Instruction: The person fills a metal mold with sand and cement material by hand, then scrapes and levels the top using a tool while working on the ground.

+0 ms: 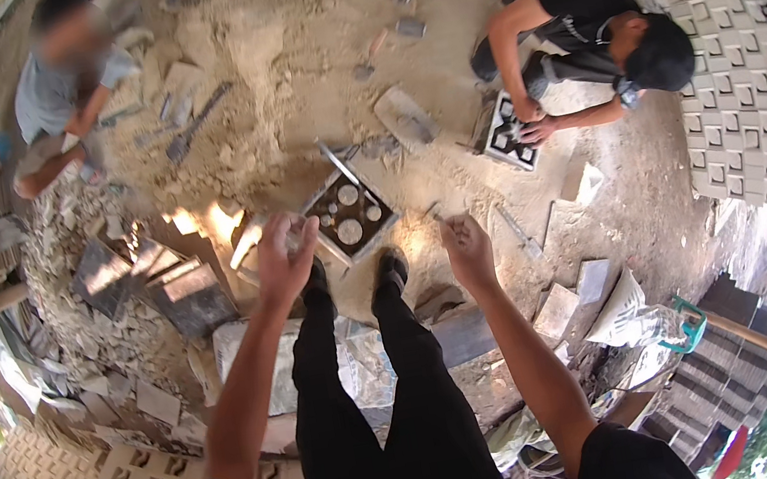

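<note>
The left hand (283, 256) is held up over the sandy ground (296, 81), with the fingers curled round something small and pale. What it is cannot be told. The right hand (466, 248) is closed in a loose fist, and a thin dark tool may be pinched in it, but this cannot be told for sure.

Just beyond the hands, near the two black shoes (390, 267), a square dark mould (349, 213) with round pale spots is set on the ground.

For the work at the mould to go well, the hands should be brought down slowly and kept over the middle of the frame, away from its hard edges.

Open sand is seen far past the mould. To the left, flat grey slabs (180, 294) are piled close. To the right, another person's hand (532, 128) is pressed on a patterned tile (507, 140), so little room is left there.
</note>
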Demonstrator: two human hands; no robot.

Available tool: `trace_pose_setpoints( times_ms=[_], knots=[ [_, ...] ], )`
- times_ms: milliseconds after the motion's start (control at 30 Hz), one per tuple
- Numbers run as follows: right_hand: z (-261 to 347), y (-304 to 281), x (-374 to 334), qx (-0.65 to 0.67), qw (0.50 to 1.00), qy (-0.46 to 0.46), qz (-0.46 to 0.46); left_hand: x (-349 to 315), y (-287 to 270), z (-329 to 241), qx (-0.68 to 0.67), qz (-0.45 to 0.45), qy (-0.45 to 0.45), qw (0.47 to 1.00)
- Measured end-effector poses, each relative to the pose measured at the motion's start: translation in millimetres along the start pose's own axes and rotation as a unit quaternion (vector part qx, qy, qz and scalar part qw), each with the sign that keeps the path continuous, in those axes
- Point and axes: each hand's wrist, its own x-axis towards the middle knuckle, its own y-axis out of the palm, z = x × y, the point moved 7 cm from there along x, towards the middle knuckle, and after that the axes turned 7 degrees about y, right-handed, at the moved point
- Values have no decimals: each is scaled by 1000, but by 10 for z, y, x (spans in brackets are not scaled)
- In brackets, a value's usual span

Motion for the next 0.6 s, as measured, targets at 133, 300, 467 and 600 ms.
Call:
trace_pose_setpoints(
  times_ms=[133, 300, 467, 600],
  knots=[
    [1058, -562, -702, 57, 998, 5, 2, 184, -584, -1043, -95, -50, -104, 989],
    [2101, -1223, -1471, 117, 989, -86, -34, 132, -1172, -2289, -117, -60, 21, 991],
    [2884, -1689, -1943, 25, 983, -175, -51, 91, -1502, -3142, -120, -58, 56, 990],
    [3076, -2074, -2281, -17, 958, -283, -45, -68, -1416, -3372, -145, -56, 37, 987]
  ],
)
